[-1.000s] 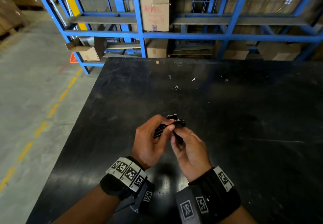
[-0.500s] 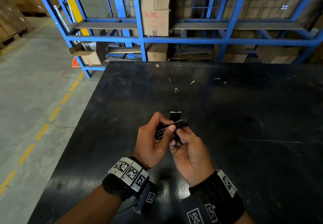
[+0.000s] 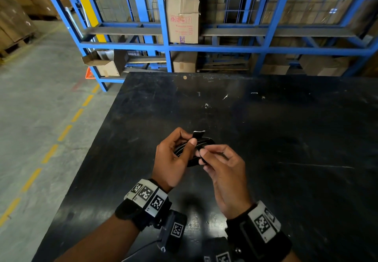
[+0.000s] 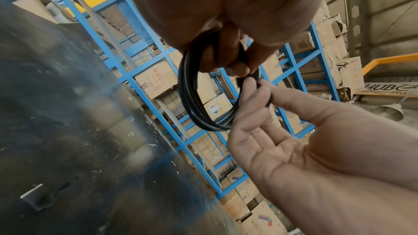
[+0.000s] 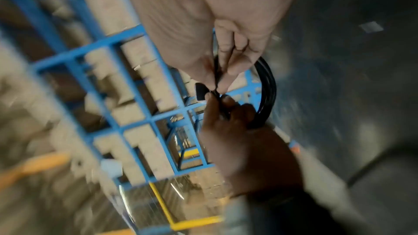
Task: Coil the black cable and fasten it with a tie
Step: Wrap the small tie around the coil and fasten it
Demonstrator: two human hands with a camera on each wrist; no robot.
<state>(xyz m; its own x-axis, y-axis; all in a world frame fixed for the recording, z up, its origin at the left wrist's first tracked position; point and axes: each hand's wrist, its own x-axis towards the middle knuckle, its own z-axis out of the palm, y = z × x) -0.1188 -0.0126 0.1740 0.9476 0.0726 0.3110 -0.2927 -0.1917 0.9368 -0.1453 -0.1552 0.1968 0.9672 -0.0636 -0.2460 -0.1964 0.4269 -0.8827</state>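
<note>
The black cable (image 3: 207,140) is wound into a small coil and held above the black table (image 3: 286,139). My left hand (image 3: 189,139) grips the coil on its left side, thumb pressed over the strands. A black tie's flat end (image 3: 198,133) sticks up behind that thumb. My right hand (image 3: 203,155) pinches the tie's other end between thumb and forefinger, just right of the coil. In the left wrist view the coil (image 4: 192,96) hangs from my left fingers and the pinched strap (image 4: 264,94) shows. The blurred right wrist view shows the thin tie (image 5: 217,78) and the coil (image 5: 269,87).
Blue steel racking (image 3: 214,46) loaded with cardboard boxes (image 3: 182,20) stands right behind the table's far edge. Concrete floor with a dashed yellow line (image 3: 49,153) lies to the left. Small white scraps (image 3: 206,105) dot the table top.
Both hands have risen slightly with the coil. My right hand has drawn the tie's end a little to the right, and the tie's flat end now stands higher above the coil.
</note>
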